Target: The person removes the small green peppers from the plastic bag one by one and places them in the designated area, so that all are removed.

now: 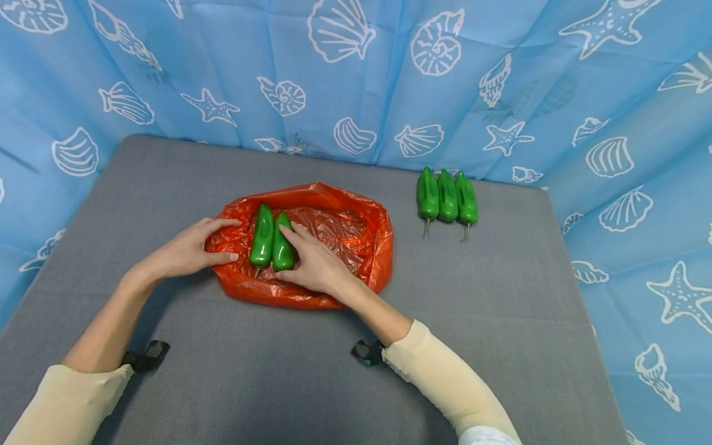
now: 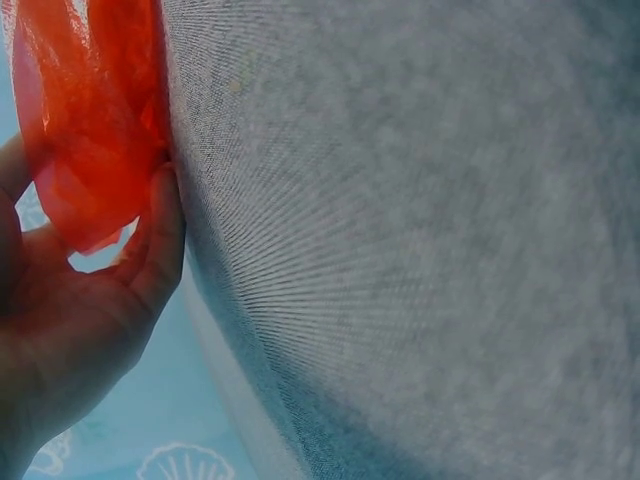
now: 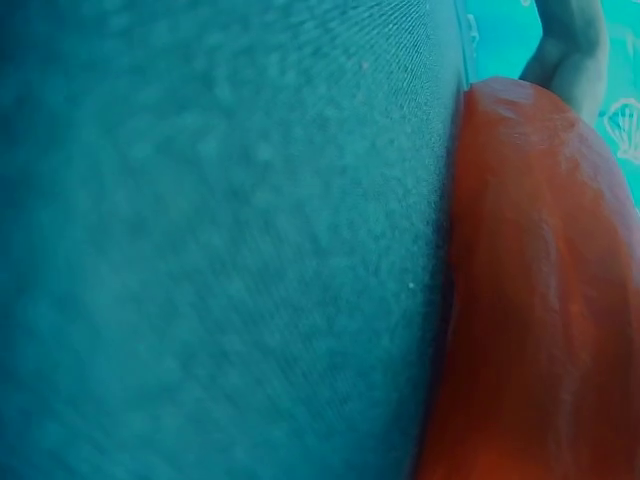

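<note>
A red plastic bag [image 1: 384, 247] lies spread open on the grey table, its rim turned outward. Inside, towards its left end, two green peppers lie side by side: a left green pepper [image 1: 262, 238] and a right green pepper [image 1: 282, 247]. My right hand [image 1: 317, 262] reaches over the near rim and grips the right pepper between thumb and fingers. At the bag's left end, my left hand [image 1: 183, 252] holds the rim, the red plastic [image 2: 90, 120] between thumb and fingers in the left wrist view. The right wrist view shows the bag's side [image 3: 540, 280] but hides the right hand.
Three more green peppers [image 1: 448, 198] stand in a row at the table's back right, stems towards me. A blue curtain [image 1: 378, 80] with white shell prints hangs behind the grey table [image 1: 500, 309] and along its sides. Black straps [image 1: 147, 356] sit on both forearms.
</note>
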A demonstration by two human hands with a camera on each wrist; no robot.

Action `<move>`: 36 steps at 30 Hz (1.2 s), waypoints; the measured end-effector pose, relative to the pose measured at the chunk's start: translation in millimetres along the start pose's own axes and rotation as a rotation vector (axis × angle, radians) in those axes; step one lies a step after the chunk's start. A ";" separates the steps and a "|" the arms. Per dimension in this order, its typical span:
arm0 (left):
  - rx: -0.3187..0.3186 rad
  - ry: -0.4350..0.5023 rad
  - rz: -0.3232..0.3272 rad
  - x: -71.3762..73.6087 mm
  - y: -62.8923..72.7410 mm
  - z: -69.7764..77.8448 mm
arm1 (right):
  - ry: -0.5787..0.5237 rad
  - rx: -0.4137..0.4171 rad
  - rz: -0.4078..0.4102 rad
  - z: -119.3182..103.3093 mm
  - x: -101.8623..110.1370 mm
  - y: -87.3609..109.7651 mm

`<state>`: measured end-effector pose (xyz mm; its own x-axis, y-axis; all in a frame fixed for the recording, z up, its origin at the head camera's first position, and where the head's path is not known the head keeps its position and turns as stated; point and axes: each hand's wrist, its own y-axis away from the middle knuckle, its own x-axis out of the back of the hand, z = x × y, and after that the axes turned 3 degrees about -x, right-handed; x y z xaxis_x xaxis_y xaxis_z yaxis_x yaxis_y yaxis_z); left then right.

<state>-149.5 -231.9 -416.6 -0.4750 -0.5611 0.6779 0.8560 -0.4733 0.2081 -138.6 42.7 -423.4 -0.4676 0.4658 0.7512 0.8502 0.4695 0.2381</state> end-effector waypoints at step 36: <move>0.024 0.014 0.001 -0.8 0.6 1.3 | -0.529 -0.060 -0.111 24.7 20.1 4.5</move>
<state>-148.4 -230.9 -416.1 -0.4769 -0.5707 0.6685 0.8609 -0.4567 0.2242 -150.1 72.7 -422.4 -0.6003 0.7369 0.3109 0.7937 0.5010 0.3450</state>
